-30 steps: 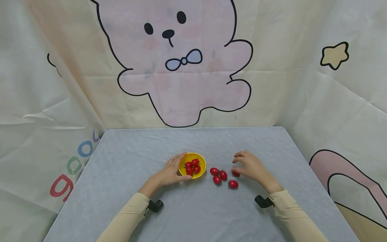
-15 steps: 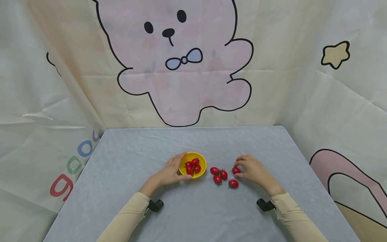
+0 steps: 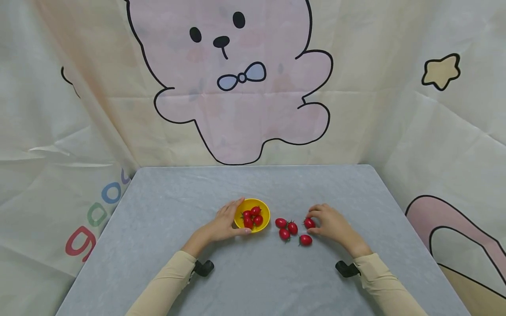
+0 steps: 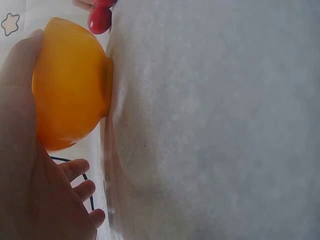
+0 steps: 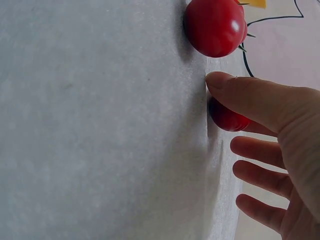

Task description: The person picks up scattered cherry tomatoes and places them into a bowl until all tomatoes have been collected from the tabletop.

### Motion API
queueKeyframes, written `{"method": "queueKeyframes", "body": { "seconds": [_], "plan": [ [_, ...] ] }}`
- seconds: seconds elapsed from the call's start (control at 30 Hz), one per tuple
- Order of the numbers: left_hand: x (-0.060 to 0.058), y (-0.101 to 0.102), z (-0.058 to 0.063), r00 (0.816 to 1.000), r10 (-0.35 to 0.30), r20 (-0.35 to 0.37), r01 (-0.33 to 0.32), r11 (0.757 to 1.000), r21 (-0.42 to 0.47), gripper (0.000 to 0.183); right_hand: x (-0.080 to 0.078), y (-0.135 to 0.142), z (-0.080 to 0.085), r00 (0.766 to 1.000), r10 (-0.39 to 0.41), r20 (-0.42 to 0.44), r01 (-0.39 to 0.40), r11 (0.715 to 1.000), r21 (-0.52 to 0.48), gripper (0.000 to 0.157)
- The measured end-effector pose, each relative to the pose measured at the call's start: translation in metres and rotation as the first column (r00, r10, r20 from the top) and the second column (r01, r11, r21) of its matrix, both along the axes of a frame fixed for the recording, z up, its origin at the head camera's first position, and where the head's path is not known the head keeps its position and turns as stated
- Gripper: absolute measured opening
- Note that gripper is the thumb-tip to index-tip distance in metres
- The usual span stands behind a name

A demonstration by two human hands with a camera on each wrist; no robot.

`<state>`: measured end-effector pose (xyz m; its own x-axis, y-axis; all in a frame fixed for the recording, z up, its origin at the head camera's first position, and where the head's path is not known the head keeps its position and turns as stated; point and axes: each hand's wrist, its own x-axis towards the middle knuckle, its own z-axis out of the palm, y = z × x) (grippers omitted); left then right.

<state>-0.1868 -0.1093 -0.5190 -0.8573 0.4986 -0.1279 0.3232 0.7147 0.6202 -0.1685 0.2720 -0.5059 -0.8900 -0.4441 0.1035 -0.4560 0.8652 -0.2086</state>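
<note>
My left hand (image 3: 224,224) holds a yellow bowl (image 3: 248,204) by its near left side, thumb and fingers spread round the rim. In the left wrist view the bowl (image 4: 72,82) stands upright on its foot, and some fingertips stay off it. Several red cherry tomatoes (image 3: 258,220) lie inside. To the right, my right hand (image 3: 332,224) pinches a cherry tomato (image 3: 309,223) between thumb and index finger, low at the cloth. In the right wrist view the thumb partly covers this tomato (image 5: 227,117); the other fingers are held apart.
Between bowl and right hand, several loose cherry tomatoes (image 3: 284,234) lie grouped on the grey cloth-covered table (image 3: 269,281). One tomato (image 3: 305,240) sits nearer me, close to the right thumb. A printed curtain (image 3: 356,109) hangs behind the table's far edge.
My right hand has come down and its thumb and index finger have closed round the tomato, which has shifted slightly. The left hand and bowl have stayed in place.
</note>
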Motion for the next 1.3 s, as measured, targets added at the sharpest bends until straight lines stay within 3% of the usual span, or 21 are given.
{"method": "queueKeyframes", "body": {
  "seconds": [0.77,1.3],
  "plan": [
    [-0.001,0.001,0.000,1.000,0.002,0.018,-0.002,1.000,-0.008,0.109,-0.006,-0.007,0.016,1.000,-0.011,-0.008,0.011,1.000,-0.009,0.040],
    [-0.001,0.000,0.001,0.999,-0.012,-0.031,0.012,1.000,-0.015,0.107,-0.010,-0.020,0.031,0.999,0.028,-0.038,-0.028,0.999,-0.020,0.038]
  ]
}}
